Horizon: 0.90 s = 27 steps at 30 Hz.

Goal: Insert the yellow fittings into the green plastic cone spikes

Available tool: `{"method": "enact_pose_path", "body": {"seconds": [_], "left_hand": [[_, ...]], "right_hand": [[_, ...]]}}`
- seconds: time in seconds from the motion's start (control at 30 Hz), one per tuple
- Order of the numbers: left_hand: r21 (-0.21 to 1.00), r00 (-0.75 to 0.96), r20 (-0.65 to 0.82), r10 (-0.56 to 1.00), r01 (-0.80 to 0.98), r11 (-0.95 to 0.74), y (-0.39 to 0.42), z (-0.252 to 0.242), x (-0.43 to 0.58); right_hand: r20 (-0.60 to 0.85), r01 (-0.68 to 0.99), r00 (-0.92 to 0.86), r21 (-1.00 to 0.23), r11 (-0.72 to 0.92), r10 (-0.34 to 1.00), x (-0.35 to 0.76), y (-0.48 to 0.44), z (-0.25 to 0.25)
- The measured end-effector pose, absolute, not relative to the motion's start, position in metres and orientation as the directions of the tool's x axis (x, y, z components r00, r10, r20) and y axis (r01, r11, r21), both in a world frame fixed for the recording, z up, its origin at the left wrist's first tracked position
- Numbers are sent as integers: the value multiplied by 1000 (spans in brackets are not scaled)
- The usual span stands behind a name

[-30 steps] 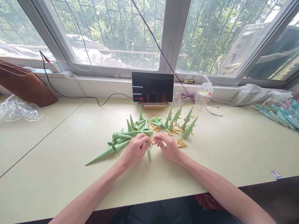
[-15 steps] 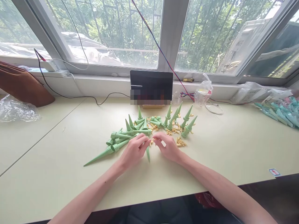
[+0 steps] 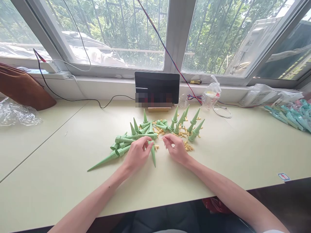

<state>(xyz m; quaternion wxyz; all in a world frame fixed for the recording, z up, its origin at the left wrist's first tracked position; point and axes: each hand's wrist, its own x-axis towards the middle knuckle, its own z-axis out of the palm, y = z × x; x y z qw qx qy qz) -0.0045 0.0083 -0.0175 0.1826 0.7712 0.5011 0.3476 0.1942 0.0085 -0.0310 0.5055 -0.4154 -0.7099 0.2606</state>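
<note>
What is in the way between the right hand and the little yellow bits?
Nothing visible. The right hand rests on the table right beside the yellow bits, with no other thing between them. The left hand holds a green spike off to the side.

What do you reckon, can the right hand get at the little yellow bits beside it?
Probably yes. The right hand rests on the table beside the yellow bits, nothing between them. Upright green cones stand behind, out of the way. The left hand holds a green spike.
</note>
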Motion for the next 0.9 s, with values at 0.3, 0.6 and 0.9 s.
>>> {"method": "enact_pose_path", "body": {"seconds": [0.3,0.6,0.9], "left_hand": [[636,249,305,919,666,-391,7,-15,-4],[626,267,271,925,681,-380,9,-18,-5],[593,298,283,911,693,-411,11,-19,-4]], "right_hand": [[490,352,-131,-790,502,862,194,10,-32],[480,360,-133,-792,493,867,194,11,-33],[471,357,-128,-799,483,873,194,11,-33]]}}
